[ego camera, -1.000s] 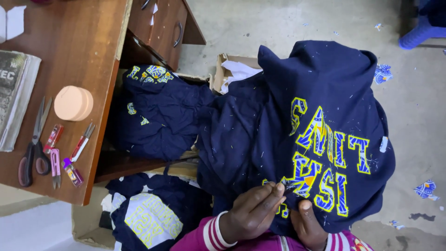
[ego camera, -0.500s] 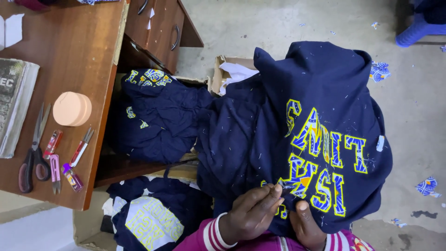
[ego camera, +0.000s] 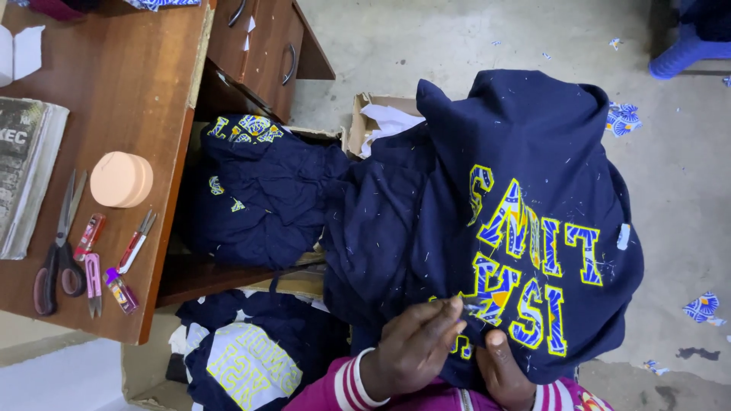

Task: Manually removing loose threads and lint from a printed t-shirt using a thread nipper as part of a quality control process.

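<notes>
Right now my left hand (ego camera: 415, 342) pinches the lower edge of the navy sweatshirt (ego camera: 502, 221), fingertips closed on something tiny at the appliqué lettering (ego camera: 525, 266) — too small for me to tell what. My right hand (ego camera: 502, 373) lies just beside it, thumb pressed flat on the cloth under the letters, holding the fabric down; whether its fingers grip the hem from below I cannot tell, since the cloth hides them.

The sweatshirt drapes over my lap, its yellow-edged, blue-patterned letters facing up and specks of pale lint scattered across it. Beyond its far edge a cardboard box (ego camera: 373, 114) peeks out with something white inside. To the sweatshirt's left, a second navy garment (ego camera: 259, 190) lies bunched in the open space under the wooden desk (ego camera: 129, 91), and nearer to me another one with a pale yellow print (ego camera: 244, 365) sits in a box on the floor.

On the desk top — well apart from the sweatshirt — are a round peach-coloured tin (ego camera: 120, 180), black-handled scissors (ego camera: 57, 259), small thread snips (ego camera: 135, 242) and a book (ego camera: 27, 167). Scraps of patterned cloth (ego camera: 623, 118) dot the concrete floor on the sweatshirt's other side.
</notes>
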